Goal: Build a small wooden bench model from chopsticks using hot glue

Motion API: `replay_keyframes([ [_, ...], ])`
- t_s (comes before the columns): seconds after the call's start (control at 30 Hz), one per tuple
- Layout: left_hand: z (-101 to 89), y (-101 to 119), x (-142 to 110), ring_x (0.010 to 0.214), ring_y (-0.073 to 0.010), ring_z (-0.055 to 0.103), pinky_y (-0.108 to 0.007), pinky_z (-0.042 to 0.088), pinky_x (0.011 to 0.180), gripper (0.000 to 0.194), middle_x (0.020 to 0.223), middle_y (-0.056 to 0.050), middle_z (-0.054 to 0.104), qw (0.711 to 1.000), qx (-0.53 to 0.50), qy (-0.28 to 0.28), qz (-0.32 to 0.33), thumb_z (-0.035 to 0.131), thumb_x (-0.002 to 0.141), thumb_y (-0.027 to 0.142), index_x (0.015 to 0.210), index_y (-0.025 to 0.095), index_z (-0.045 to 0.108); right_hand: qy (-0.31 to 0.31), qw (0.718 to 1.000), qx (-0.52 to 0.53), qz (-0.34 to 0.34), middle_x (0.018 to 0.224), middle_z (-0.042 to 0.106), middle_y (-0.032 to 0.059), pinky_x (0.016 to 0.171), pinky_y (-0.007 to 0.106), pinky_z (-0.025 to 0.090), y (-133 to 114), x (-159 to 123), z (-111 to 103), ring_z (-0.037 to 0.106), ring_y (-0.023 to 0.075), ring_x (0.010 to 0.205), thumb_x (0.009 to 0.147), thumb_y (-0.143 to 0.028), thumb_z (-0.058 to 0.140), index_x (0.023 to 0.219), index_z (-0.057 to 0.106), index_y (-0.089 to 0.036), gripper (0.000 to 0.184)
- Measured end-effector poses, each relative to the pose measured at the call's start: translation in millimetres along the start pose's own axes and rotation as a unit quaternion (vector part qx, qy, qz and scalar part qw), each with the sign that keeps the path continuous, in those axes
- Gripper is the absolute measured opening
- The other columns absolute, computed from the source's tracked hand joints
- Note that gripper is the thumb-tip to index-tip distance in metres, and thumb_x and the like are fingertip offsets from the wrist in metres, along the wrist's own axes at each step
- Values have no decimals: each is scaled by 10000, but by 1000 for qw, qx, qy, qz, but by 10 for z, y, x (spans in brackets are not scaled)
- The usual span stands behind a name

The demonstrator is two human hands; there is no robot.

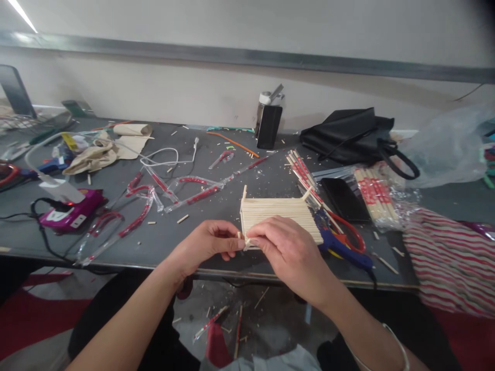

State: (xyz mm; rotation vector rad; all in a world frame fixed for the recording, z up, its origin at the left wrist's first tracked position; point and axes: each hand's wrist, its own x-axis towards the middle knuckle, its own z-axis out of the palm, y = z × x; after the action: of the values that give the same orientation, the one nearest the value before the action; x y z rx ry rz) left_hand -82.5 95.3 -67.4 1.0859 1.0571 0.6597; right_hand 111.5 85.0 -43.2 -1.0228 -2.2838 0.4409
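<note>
A flat panel of pale wooden sticks (278, 206) laid side by side rests near the table's front edge. Short stick pieces stand up at its two far corners. At its near left corner my left hand (212, 239) is closed in a pinch, thumb against forefinger, on what looks like a short wooden stick (239, 235). My right hand (288, 245) reaches over the panel's near side, its fingertips pinched together at that same corner. Whatever lies between the right fingertips is mostly hidden. Just right of the panel lies a blue tool like a glue gun (344, 248), with an orange loop beside it.
Bundled chopsticks (303, 170), a dark phone (344, 199) and packaged chopsticks (375, 193) lie to the right, before a black bag (348, 134). Torn wrappers (197, 196) are strewn left of the panel. A purple power strip (73, 211) sits farther left. A phone (269, 127) leans upright at the back.
</note>
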Motion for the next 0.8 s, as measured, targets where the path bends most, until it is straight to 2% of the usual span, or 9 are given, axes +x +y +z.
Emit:
replay_keyframes([
  [0.8,-7,-22,3,545,-78,541,-203,446,562,216,603,28,616,1000,-12,3,0,790,669,307,761,138,691,-12,1000,-19,-13,825,655,18,751,313,398,-13,26,-19,560,174,801,920,-98,511,886,613,-182,136],
])
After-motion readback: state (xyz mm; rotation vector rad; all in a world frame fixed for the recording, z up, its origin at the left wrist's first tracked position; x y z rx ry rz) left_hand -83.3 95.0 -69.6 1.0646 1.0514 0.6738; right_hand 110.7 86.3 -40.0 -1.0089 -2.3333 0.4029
